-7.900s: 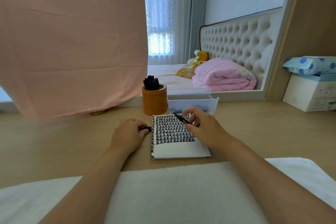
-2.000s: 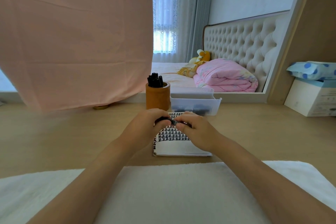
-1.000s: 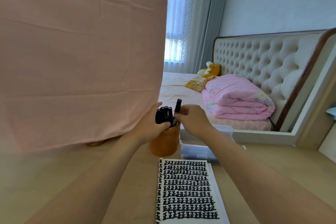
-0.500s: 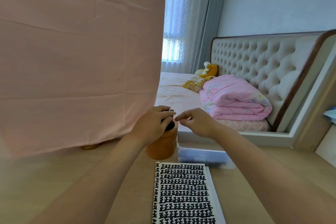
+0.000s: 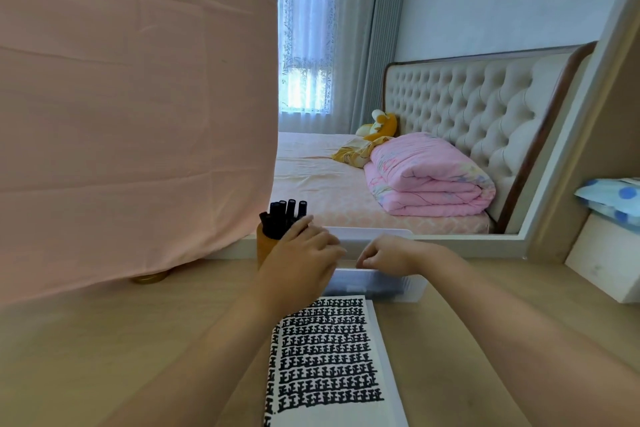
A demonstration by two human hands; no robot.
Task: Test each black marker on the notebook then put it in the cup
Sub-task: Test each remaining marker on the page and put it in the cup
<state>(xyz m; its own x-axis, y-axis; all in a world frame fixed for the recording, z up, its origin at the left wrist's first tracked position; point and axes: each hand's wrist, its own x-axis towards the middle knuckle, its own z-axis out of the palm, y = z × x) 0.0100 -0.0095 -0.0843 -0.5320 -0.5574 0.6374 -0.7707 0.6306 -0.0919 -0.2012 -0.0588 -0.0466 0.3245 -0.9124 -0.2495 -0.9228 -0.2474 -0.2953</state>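
An orange-brown cup stands on the desk with several black markers upright in it. My left hand sits just right of the cup, fingers relaxed, holding nothing and hiding part of the cup. My right hand hovers over the clear plastic box, fingers loosely curled downward with nothing visible in them. The open notebook lies near me below both hands, its page filled with rows of black marks. Dark markers show dimly through the box's front wall.
A pink cloth hangs at the left, down to the desk. A mirror behind the cup reflects a bed and a pink quilt. A white carton with a blue-dotted pack sits at the right on the wooden desk.
The marker my right hand held over the cup a second ago now stands in the cup. Both hands have drawn back and to the right, my right hand reaching over the clear box.
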